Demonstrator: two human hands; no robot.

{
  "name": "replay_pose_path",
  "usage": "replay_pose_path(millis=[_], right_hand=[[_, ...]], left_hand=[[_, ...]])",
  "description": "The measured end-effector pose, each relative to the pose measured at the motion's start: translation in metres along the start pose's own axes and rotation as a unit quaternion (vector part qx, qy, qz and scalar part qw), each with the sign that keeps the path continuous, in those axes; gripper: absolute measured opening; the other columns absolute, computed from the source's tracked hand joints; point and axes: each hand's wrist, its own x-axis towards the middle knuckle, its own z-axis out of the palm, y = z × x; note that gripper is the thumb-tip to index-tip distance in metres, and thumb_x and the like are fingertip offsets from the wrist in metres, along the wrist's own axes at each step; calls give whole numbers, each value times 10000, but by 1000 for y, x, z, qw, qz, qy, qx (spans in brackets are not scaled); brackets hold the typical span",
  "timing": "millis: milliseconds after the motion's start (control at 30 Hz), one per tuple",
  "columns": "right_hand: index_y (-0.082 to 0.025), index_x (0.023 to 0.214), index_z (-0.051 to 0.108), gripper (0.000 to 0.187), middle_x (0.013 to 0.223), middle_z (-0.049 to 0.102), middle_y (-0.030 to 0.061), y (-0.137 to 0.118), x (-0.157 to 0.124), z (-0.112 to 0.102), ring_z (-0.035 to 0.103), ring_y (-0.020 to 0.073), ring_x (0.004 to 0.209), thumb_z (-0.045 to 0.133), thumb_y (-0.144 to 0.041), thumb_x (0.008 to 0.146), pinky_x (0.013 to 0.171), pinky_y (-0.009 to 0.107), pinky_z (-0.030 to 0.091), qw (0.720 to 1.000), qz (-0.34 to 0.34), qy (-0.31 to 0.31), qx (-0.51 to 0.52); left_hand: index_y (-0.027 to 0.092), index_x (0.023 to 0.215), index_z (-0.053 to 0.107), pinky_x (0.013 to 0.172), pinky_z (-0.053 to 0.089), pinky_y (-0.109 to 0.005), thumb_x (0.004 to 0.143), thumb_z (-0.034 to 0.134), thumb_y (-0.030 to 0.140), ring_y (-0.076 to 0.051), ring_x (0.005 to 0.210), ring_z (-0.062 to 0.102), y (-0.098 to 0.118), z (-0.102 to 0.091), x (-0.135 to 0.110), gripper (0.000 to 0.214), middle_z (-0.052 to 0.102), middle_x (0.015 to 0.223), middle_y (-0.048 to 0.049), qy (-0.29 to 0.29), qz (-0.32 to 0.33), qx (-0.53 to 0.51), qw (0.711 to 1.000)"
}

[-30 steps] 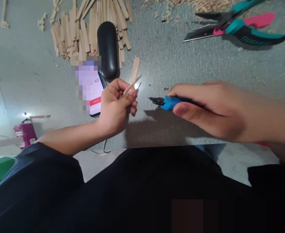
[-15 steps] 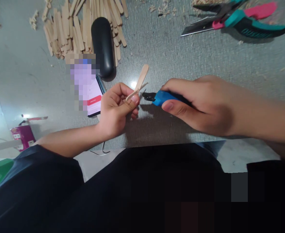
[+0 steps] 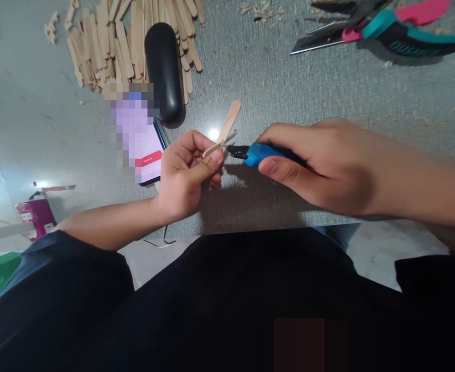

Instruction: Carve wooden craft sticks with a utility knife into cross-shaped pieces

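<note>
Left hand point(image 3: 186, 173) pinching crossed wooden sticks point(image 3: 231, 118) thumb-to-fingers, above the table point(image 3: 250, 82). Right hand point(image 3: 328, 168) wrapped round blue-handled tool point(image 3: 266, 154), black tip just beside the sticks, can't tell if touching. Phone point(image 3: 152, 168) by left wrist, black case point(image 3: 165, 72) beyond, then stick pile point(image 3: 124, 49). Teal-handled pliers point(image 3: 415, 44) across pink-handled knife point(image 3: 424, 11), far right

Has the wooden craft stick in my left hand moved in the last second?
Yes: against the smartphone, the wooden craft stick has shifted right, away from it.
</note>
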Motion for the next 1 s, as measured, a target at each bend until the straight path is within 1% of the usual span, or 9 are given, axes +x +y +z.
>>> replay_pose_path(millis=[167,367,467,533,633,767,900,1000], right_hand=[[-260,1029,626,360,620,481,-43,-4,0,0,460,182,567,480,-557,1171,640,360,293,1000,22,-7,20],[-256,1024,624,361,613,482,-42,-4,0,0,448,184,552,470,-550,1168,629,360,285,1000,11,4,15],[-255,1018,614,365,603,473,-44,-4,0,0,442,181,548,465,-551,1172,624,358,284,1000,18,-4,18],[-260,1018,613,360,602,468,-45,-5,0,-1,447,179,544,464,-547,1175,624,357,279,1000,24,-6,19],[-262,1003,607,346,606,470,-45,-5,0,0,447,174,545,476,-532,1174,627,354,279,1000,21,1,20],[-261,992,599,346,603,465,-50,-6,0,0,439,176,548,475,-527,1174,631,355,274,1000,18,9,18],[-254,984,587,364,594,459,-51,-7,0,-1,420,176,544,445,-524,1181,635,364,266,1000,19,6,17],[-255,999,578,359,599,461,-51,-7,0,-2,433,175,545,441,-531,1183,630,364,260,1000,14,1,20]], left_hand=[[237,793,564,434,517,-184,821,1033,499,-75,464,589,4,3,0,538,659,623,78,13,-15,-8,1000],[242,803,563,443,524,-194,816,1034,533,-80,464,592,4,3,-1,553,658,624,78,16,-18,-4,1000],[241,798,562,444,526,-198,790,1049,553,-80,462,588,3,3,-1,578,656,621,81,20,-21,-6,1000],[239,800,565,443,527,-198,800,1043,556,-82,463,593,4,3,-1,573,656,625,75,17,-18,-9,1000],[239,806,569,449,536,-200,818,1034,542,-87,466,602,4,3,-1,555,657,626,71,10,-13,-8,1000],[241,801,572,449,538,-199,811,1039,512,-87,466,597,3,3,-1,541,654,618,79,18,-19,-9,1000],[236,799,579,437,521,-183,833,1024,463,-80,457,591,4,3,-1,501,654,615,73,17,-17,-13,1000],[234,791,577,435,516,-180,828,1028,452,-77,455,588,5,3,-1,503,658,612,69,17,-16,-14,1000]])
